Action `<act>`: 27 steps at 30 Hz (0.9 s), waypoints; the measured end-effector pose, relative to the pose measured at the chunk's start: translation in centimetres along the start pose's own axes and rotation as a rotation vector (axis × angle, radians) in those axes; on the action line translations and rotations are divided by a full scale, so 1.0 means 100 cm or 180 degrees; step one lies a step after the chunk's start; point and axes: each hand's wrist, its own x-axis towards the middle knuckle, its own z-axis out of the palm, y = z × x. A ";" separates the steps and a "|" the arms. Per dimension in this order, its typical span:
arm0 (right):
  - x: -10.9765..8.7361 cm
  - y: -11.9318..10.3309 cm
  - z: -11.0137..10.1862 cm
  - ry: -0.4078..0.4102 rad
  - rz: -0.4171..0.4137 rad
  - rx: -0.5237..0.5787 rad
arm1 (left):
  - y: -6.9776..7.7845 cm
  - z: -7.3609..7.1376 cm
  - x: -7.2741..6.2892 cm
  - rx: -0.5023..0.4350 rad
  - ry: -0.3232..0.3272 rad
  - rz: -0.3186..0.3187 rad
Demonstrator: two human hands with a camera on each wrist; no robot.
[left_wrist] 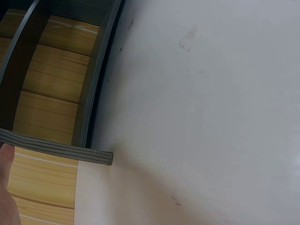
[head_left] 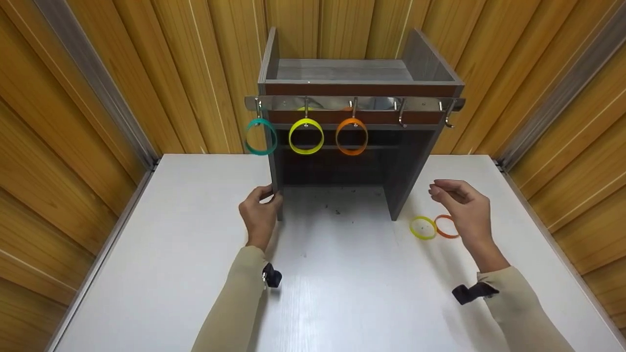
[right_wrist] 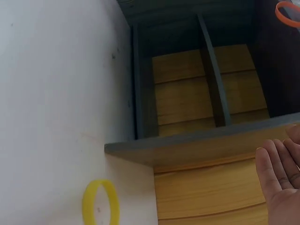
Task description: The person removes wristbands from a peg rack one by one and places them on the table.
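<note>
Thin, round teal ring (head_left: 261, 152), yellow ring (head_left: 306, 152) and orange ring (head_left: 351, 152) hang across a grey wood-grained shelf unit's (head_left: 411, 161) front. Left hand (head_left: 260, 214) pinches its left panel (head_left: 275, 166); right hand (head_left: 465, 209), fingers relaxed, holds nothing beside it.

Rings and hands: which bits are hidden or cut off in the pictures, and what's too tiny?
Lower orange ring: head view, right side hidden by the right hand.
Lower yellow ring: right wrist view, cut off by the bottom edge.
Hanging orange ring: right wrist view, right edge cuts it.
Left hand: left wrist view, left edge cuts it.
Specks: head view, too small to identify.
</note>
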 end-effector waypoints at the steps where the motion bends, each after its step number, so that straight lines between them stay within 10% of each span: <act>1: 0.000 -0.002 0.002 -0.0007 -0.0025 0.0002 | 0.000 0.000 0.000 0.0012 -0.0005 0.0000; 27: 0.010 -0.057 0.057 -0.0314 -0.0350 0.0538 | 0.000 0.000 0.000 0.0083 -0.0002 0.0038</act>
